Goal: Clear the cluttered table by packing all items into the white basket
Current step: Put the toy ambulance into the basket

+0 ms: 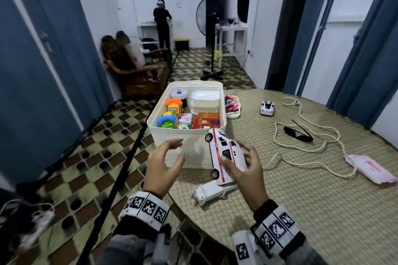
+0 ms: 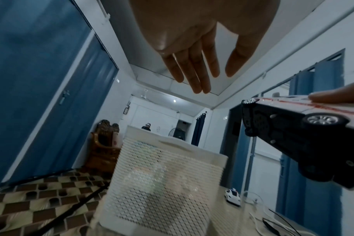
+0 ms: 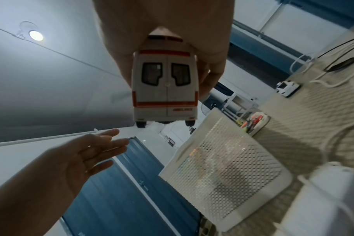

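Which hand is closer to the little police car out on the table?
Right. The right hand, holding the toy ambulance, is on the police car's side of the basket; the left hand hovers open further left.

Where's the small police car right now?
In the head view the police car sits on the table, right of the white basket and just beyond the tray of markers, near the far end of the white rope.
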{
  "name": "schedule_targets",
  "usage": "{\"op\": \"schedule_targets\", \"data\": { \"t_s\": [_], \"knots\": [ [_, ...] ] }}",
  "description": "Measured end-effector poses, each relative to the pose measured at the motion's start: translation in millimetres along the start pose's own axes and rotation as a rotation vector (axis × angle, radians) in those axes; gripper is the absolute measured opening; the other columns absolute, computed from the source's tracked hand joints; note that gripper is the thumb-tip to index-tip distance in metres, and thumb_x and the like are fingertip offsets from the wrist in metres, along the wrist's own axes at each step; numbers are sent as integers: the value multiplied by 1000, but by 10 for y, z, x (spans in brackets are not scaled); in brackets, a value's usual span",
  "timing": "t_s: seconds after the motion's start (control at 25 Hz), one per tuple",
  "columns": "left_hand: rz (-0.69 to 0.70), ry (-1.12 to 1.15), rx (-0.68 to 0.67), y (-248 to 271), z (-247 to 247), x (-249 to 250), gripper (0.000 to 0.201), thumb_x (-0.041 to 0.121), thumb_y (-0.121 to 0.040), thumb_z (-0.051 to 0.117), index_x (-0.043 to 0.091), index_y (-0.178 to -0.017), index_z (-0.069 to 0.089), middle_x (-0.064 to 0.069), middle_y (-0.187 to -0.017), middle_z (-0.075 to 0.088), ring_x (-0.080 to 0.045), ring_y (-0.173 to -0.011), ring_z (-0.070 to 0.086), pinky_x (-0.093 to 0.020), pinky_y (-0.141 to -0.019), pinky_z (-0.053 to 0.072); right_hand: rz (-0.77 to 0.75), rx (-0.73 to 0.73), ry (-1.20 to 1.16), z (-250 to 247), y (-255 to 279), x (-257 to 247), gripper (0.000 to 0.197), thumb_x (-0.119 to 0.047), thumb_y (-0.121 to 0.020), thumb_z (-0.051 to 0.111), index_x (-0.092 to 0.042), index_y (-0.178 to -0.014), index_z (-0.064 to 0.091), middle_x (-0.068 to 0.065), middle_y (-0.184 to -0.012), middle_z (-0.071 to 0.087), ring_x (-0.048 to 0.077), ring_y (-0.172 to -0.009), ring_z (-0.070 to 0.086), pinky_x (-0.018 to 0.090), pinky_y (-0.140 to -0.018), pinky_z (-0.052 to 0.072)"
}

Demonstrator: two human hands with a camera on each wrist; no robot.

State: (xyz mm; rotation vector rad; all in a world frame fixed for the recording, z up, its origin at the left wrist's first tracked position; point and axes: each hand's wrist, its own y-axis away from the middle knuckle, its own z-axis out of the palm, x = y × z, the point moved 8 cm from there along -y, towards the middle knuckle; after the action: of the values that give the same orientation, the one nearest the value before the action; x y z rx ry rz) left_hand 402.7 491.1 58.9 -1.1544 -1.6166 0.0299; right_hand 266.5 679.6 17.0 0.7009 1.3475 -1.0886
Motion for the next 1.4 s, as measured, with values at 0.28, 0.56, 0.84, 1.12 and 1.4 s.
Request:
{"op": "schedule_targets", "data": {
  "t_s": [0.28,0.56,0.84,1.12,1.4],
  "knots": [
    [76,-48,8,-834,-862,-474,26,16,-85,68,18,-110,64,14,-101,67,5,-97,59,-10,-85,44,-54,19,14,1195,-600,-62,53,-12,-73,81,-23,-118,56,0,-114,65,14,-104,63,35,-90,53],
    [102,-22,-86,-1516,-1067,-928,25,19,-87,66,27,-111,61,22,-102,62,5,-98,58,-11,-84,43,-49,96,19,1745,-1123,-20,53,-7,-74,79,-16,-119,53,2,-111,64,12,-100,63,26,-81,54],
    [49,63,-155,-1919,-803,-1529,37,37,-80,58,25,-115,62,14,-107,66,-2,-96,62,-25,-82,52,-25,192,114,1732,-1791,-11,54,-23,-68,83,-29,-114,55,5,-112,66,22,-98,66,45,-86,55],
    [77,51,-251,-2535,-439,-1881,38,36,-82,57,19,-115,62,10,-109,66,-3,-106,59,-25,-89,48,-32,200,165,1695,-2540,-19,53,-19,-71,82,-25,-116,53,-4,-111,59,9,-96,58,29,-86,50],
    [31,-3,-383,-2958,139,-2295,40,39,-84,59,18,-118,61,6,-116,64,-9,-111,56,-34,-98,43,26,176,259,1672,-3074,228,57,-22,-70,83,-23,-119,54,-9,-104,57,2,-91,55,19,-74,46]
  ]
}}
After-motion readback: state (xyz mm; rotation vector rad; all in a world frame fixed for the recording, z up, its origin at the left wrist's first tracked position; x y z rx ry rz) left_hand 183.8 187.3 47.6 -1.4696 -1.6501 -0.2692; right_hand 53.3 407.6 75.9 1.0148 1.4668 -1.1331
